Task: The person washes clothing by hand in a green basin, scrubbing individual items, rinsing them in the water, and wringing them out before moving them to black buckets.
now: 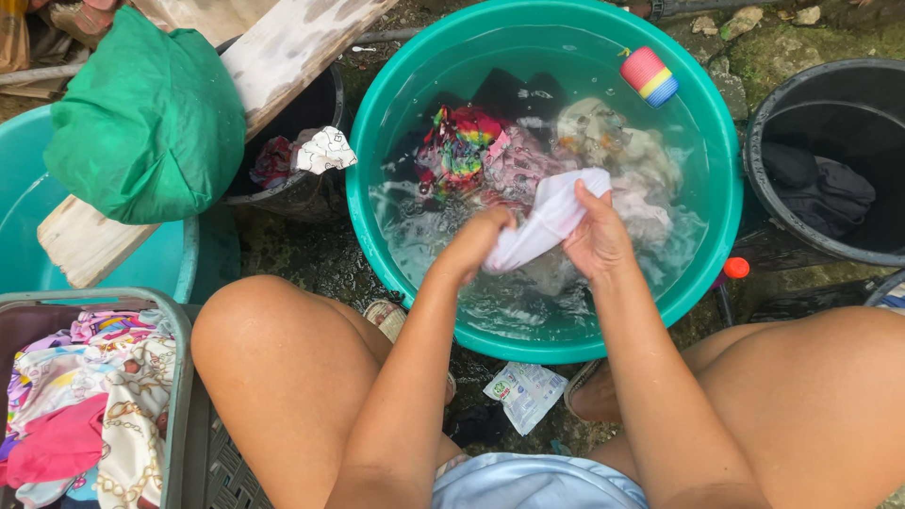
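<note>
A wet white cloth (551,215) is stretched between both my hands over the big green basin (372,123). My left hand (479,240) grips its lower end; my right hand (596,236) pinches its upper end. Both hover just above the soapy water, which holds several soaking garments, among them a multicoloured one (459,141) and a pale one (603,132). A pink, yellow and blue brush (649,75) floats by the basin's far rim.
A black bucket (765,113) with dark clothes stands right. Another black bucket (316,193) with rags, under a wooden board (283,47), and a green bag (151,123) lie left. A grey basket (179,377) of coloured laundry sits lower left. An empty sachet (524,394) lies between my knees.
</note>
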